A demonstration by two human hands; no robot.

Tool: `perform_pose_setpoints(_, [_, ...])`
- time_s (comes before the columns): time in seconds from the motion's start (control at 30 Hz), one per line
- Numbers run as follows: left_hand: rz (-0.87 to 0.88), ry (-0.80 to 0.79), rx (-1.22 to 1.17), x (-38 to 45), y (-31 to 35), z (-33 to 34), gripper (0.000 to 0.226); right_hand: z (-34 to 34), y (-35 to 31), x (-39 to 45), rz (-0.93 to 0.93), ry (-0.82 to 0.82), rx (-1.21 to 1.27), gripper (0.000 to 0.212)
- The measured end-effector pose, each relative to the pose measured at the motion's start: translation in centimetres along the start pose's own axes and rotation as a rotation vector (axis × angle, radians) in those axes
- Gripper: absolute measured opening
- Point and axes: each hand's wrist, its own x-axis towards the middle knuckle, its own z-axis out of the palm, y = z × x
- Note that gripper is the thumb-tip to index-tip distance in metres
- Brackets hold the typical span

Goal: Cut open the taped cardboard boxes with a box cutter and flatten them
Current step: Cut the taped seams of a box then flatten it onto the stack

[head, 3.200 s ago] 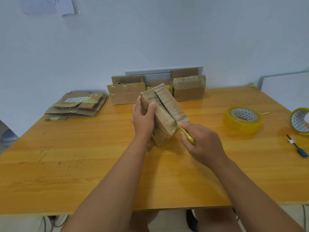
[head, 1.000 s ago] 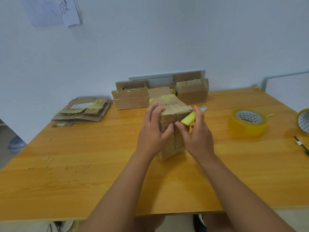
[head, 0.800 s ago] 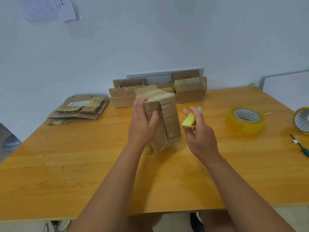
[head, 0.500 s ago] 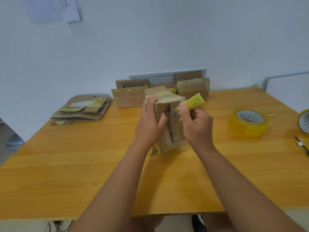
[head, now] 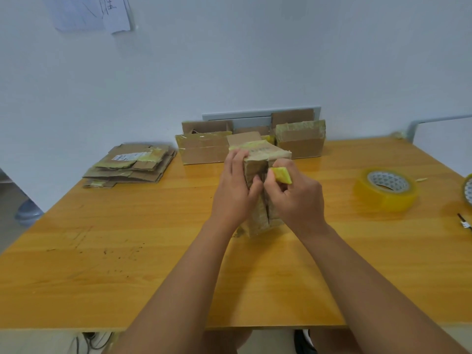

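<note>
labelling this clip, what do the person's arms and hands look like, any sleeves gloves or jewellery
Both forearms are bare up to the bottom edge of the picture, with no sleeve in view. The left hand and right hand wear no gloves. No watch, bracelet or ring shows on the wrists or the fingers that are visible. No markings or cables appear on either arm.

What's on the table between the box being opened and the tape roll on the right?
Nothing: in the head view, bare table separates the held box from the tape roll.
</note>
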Motion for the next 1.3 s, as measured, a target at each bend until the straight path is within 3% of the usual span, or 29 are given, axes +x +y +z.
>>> perform_pose_setpoints(0.27, [-0.006,0.025,0.023,-0.6,0.0,0.4,0.059,0.1,-0.2,0.3,0.001,0.033,0.016,0.013])
perform_pose_setpoints(0.57, [-0.019,0.043,0.006,-0.3,0.0,0.4,0.060,-0.8,0.3,2.0,-0.004,0.198,0.133,0.015])
perform_pose_setpoints(0.73, [-0.110,0.069,-0.105,0.1,-0.6,-0.4,0.071,-0.6,1.8,-1.1,0.010,0.011,0.115,0.033])
perform_pose_setpoints(0.9, [-0.450,-0.069,-0.408,-1.1,-1.4,0.1,0.105,1.1,4.0,-4.0,0.423,-0.200,0.149,0.039])
perform_pose_setpoints(1.0, [-0.431,-0.114,-0.427,-2.1,-1.5,0.3,0.112,2.1,4.2,-4.8,0.561,-0.293,0.165,0.046])
perform_pose_setpoints(1.17, [-0.332,-0.088,-0.432,-1.7,-1.8,0.0,0.088,3.5,3.8,-2.3,0.588,-0.137,0.127,0.046])
perform_pose_setpoints(1.3, [-0.294,0.003,-0.423,-0.9,-2.8,-0.3,0.069,4.4,3.3,-1.1,0.543,-0.211,0.183,0.059])
